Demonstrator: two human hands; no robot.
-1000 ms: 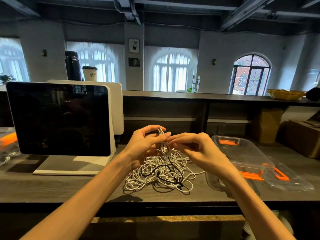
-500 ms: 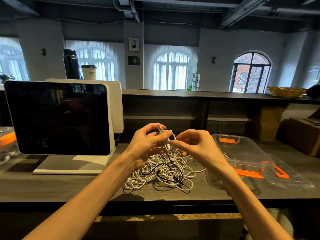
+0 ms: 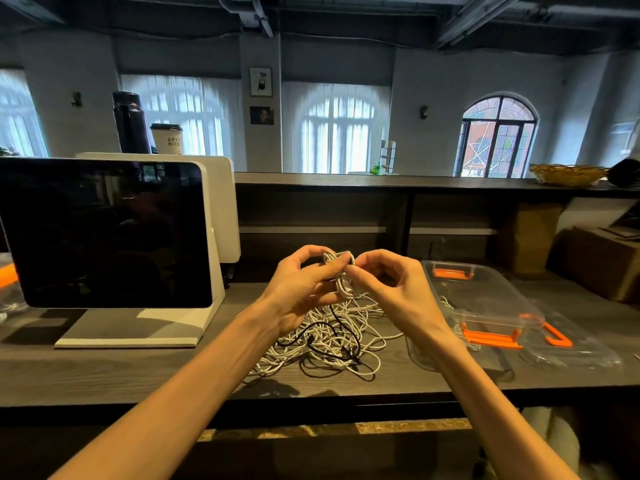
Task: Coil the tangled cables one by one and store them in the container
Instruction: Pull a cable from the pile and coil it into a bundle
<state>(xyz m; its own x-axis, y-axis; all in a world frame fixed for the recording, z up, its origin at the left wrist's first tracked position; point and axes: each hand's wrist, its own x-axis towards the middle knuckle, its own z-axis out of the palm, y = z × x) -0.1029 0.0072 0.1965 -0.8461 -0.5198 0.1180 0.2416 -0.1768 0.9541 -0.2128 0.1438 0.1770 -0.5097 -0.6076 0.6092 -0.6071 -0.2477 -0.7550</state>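
Head view, looking down at a dark wooden counter point(image 3: 104, 372). Left hand point(image 3: 301, 289) curled around a small white cable coil point(image 3: 341, 271), held up above the counter. Right hand point(image 3: 391, 289) pinching the same coil from the other side. Below the hands, tangled pile of cables point(image 3: 325, 341), mostly white with one black, lying on the counter. Just right of the pile, clear plastic container point(image 3: 485, 299) with orange latches. At left, dark-screened monitor point(image 3: 104, 233) on a white stand.
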